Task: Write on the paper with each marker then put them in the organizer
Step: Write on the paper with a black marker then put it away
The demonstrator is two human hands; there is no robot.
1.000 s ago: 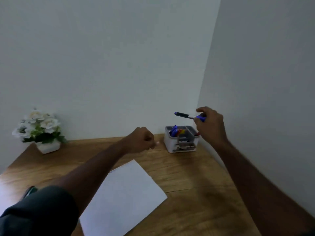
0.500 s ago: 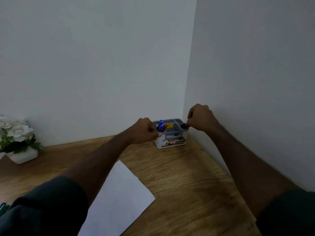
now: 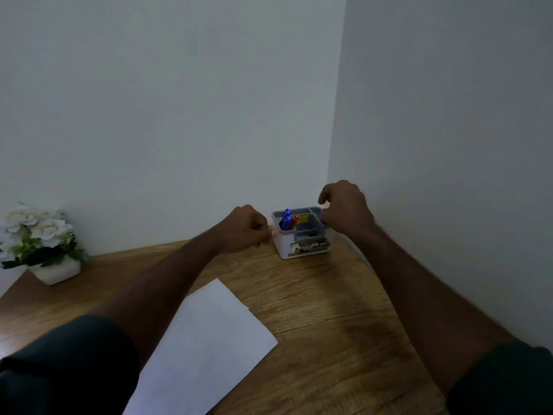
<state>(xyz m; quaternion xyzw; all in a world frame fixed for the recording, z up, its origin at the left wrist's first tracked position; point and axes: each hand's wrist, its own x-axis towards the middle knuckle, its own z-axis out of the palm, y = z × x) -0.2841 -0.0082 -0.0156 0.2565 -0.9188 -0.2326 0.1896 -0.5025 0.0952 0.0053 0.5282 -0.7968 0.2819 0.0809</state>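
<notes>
A white and grey organizer [image 3: 308, 248] stands in the table's far right corner. Two blue markers [image 3: 285, 220] and a red marker [image 3: 295, 220] stick up from its left rear compartment. My right hand [image 3: 344, 209] hovers over the organizer's right side, fingers loosely curled and apart, with no marker visible in it. My left hand [image 3: 247, 229] is a closed fist beside the organizer's left wall, a fingertip almost touching it. A white sheet of paper [image 3: 209, 339] lies askew on the wooden table [image 3: 329, 324] under my left forearm.
A white pot of white flowers [image 3: 39, 244] stands at the far left against the back wall. Plain walls close in behind and to the right of the organizer. Bare wood shows to the right of the paper.
My right hand carried a blue marker down to the organizer's right side and now hangs above it without the marker. My left fist moved up beside the organizer.
</notes>
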